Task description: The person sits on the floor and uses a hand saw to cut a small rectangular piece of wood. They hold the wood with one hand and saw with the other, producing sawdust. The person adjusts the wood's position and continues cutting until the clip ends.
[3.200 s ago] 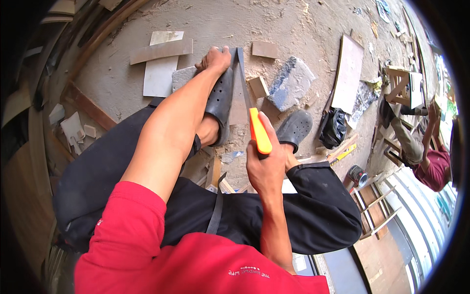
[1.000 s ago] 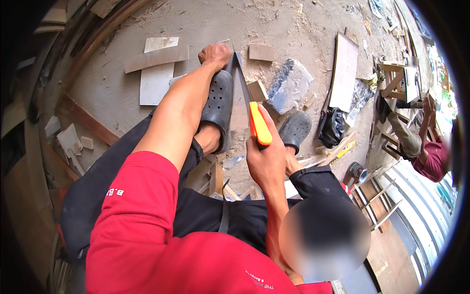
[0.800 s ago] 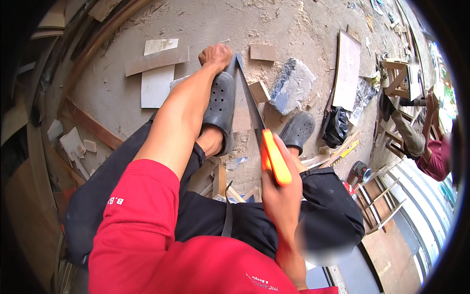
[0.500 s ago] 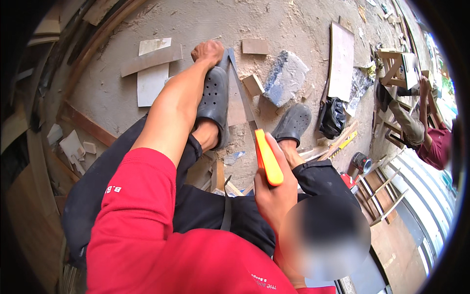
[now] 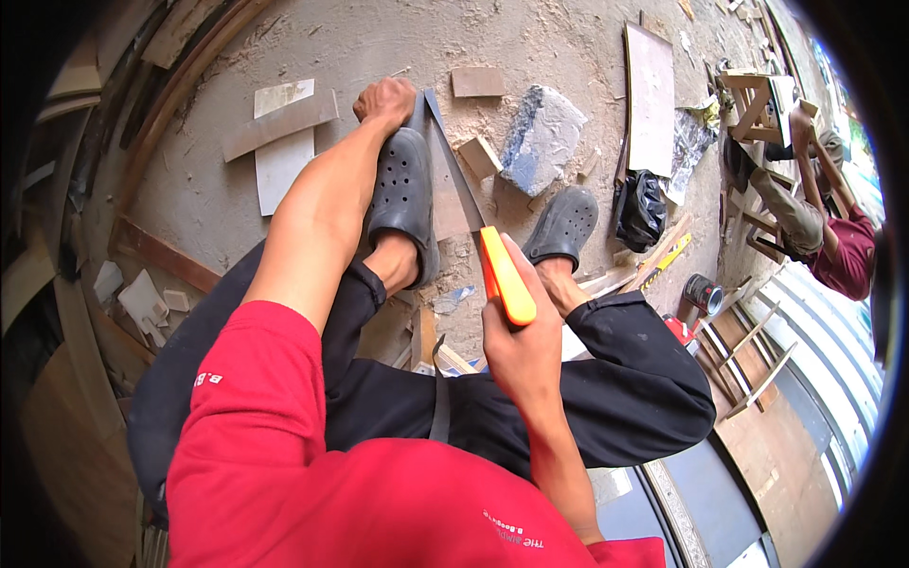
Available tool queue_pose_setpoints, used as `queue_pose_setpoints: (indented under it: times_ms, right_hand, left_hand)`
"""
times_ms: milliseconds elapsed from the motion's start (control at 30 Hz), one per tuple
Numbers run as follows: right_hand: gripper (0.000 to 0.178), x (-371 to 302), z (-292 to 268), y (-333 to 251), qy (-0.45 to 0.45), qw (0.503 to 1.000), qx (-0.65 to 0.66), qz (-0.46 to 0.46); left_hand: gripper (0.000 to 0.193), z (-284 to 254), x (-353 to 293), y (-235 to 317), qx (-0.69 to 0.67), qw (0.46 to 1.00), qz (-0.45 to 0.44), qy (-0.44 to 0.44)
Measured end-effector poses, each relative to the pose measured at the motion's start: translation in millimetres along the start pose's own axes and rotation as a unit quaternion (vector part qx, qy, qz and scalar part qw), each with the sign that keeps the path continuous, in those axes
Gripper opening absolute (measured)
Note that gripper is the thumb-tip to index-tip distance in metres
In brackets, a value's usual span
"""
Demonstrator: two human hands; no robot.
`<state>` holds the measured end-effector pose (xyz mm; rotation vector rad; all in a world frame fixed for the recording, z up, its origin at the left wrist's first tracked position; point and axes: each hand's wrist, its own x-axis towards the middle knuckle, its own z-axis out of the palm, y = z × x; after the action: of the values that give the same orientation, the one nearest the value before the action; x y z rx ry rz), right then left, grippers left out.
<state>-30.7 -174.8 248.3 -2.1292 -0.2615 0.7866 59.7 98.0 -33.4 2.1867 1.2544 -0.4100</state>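
Note:
My right hand (image 5: 526,352) is wrapped round the orange and yellow handle of a handsaw (image 5: 454,156). The saw's long blade points away from me along the right side of a thin board (image 5: 449,210). On the board's left side presses my left foot in a dark grey clog (image 5: 401,194). Just past the clog's toe, my left hand (image 5: 386,102) is closed in a fist by the board's far end; whatever its curled fingers hold is hidden. A small wood block (image 5: 480,157) lies right of the blade.
Beside my right clog (image 5: 565,225) stands a paint-marked concrete block (image 5: 543,140). Offcuts (image 5: 284,170) lie to the left, a long panel (image 5: 650,99) and black bag (image 5: 641,210) to the right. A can (image 5: 702,293) is nearby. Another person (image 5: 833,222) works at far right.
My right hand and the saw handle have moved forward, away from my body. My left hand and left clog keep their place on the board. The whole view has shifted slightly.

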Motion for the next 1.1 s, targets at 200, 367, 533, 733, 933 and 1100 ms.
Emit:
queue_pose_setpoints:
  times_ms: [200, 367, 533, 733, 933, 1100]
  right_hand:
    - [0.058, 16, 8, 15, 0.006, 0.999, 0.028, -0.039]
    - [0.054, 22, 11, 25, 0.028, 0.995, 0.057, -0.08]
    - [0.052, 37, 13, 8, 0.028, 0.995, 0.091, -0.03]
    - [0.052, 42, 8, 14, 0.022, 0.994, 0.088, -0.062]
    - [0.055, 36, 17, 14, 0.012, 0.993, 0.08, -0.083]
    - [0.059, 25, 20, 15, -0.021, 0.998, 0.037, -0.047]
  left_hand:
    - [0.051, -5, -3, 1, -0.005, 1.0, 0.006, 0.005]
    - [0.06, -2, 12, -9, 0.0, 1.0, 0.022, 0.013]
    - [0.066, -6, 23, -16, -0.01, 0.999, 0.045, -0.008]
    - [0.069, 1, 8, -12, 0.047, 0.996, 0.032, -0.062]
    - [0.071, 1, 3, -17, -0.073, 0.997, -0.012, -0.035]
    - [0.07, 2, 0, -12, -0.027, 1.0, 0.008, -0.014]
